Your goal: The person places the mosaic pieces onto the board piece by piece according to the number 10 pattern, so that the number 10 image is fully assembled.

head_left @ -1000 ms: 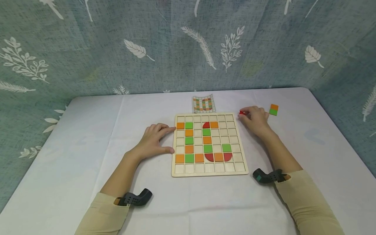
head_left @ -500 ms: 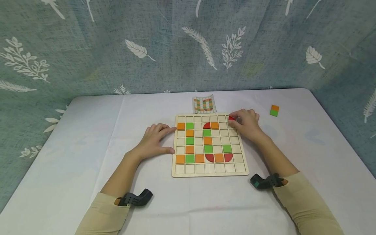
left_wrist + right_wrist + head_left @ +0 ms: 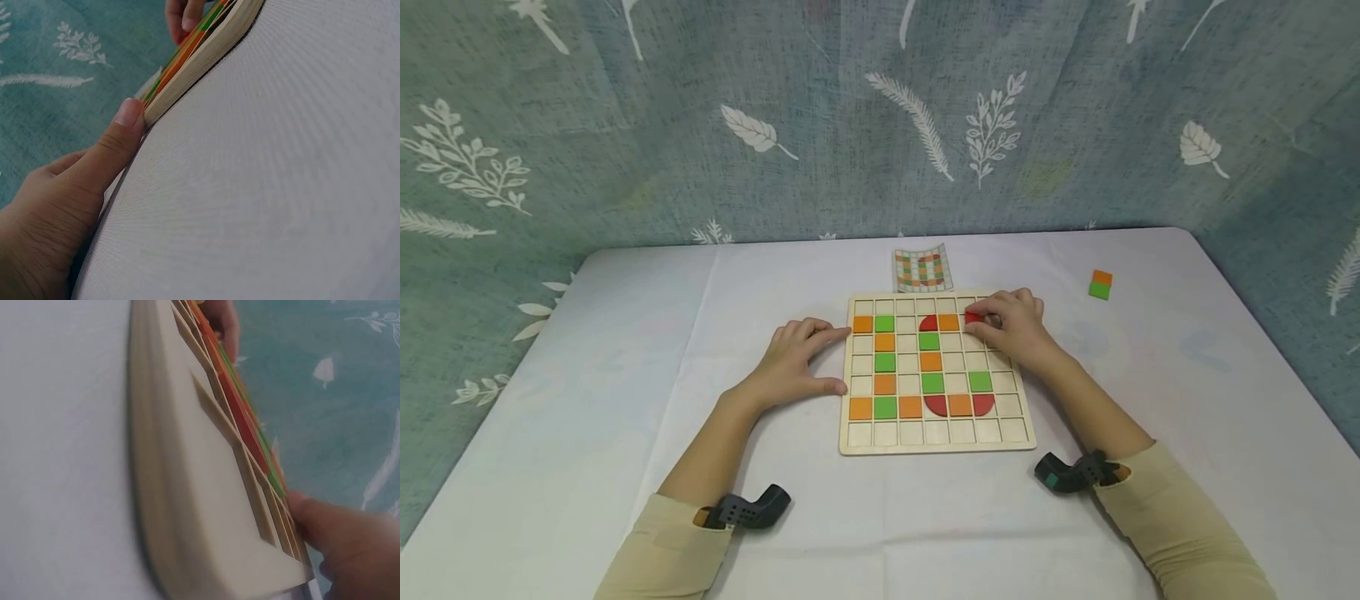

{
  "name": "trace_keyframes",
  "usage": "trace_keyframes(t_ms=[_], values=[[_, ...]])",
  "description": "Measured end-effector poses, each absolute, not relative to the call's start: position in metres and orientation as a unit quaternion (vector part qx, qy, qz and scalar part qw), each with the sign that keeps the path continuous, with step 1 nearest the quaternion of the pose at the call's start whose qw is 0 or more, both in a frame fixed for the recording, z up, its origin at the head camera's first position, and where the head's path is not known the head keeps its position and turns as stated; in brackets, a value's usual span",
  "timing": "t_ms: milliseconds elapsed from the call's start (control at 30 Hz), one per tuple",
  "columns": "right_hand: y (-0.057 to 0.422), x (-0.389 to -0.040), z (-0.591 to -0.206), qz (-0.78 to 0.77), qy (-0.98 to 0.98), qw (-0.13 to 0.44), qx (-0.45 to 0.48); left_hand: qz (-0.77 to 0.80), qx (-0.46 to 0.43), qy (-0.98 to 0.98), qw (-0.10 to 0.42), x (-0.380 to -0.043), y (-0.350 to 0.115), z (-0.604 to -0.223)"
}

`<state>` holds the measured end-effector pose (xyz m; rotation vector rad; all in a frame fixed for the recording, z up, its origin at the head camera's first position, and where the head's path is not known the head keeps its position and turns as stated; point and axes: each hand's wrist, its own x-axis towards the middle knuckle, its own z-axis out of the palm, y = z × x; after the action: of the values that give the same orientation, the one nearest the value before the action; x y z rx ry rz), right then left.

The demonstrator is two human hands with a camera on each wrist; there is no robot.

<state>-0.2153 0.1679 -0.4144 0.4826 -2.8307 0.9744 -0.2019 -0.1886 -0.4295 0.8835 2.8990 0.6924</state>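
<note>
A wooden grid board lies on the table, with orange, green and red tiles set in some of its squares. My right hand is over the board's upper right part and pinches a red tile between thumb and fingers, just right of an orange tile. My left hand is spread beside the board, its thumb and a fingertip touching the left edge. In the left wrist view the left thumb meets the board's side. The right wrist view shows the right hand at the board's far side, its tile hidden.
Behind the board lies a small card printed with a coloured grid pattern. An orange tile and a green tile lie together at the right. White cloth covers the table, and a leaf-patterned curtain hangs behind it.
My right hand has carried the red tile leftward from beside the board's upper right corner to over the second row. The left hand has stayed at the left edge.
</note>
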Motion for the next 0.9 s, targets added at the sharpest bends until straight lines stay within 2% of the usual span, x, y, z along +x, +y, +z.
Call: trace_keyframes(t_ms=[500, 900], values=[[0.164, -0.215, -0.415, 0.347, -0.923, 0.044, 0.161, 0.221, 0.287, 0.932, 0.016, -0.201, -0.189, -0.428], [0.181, -0.223, -0.404, 0.348, -0.930, 0.063, 0.100, 0.225, 0.287, 0.931, 0.019, -0.201, -0.188, -0.427]])
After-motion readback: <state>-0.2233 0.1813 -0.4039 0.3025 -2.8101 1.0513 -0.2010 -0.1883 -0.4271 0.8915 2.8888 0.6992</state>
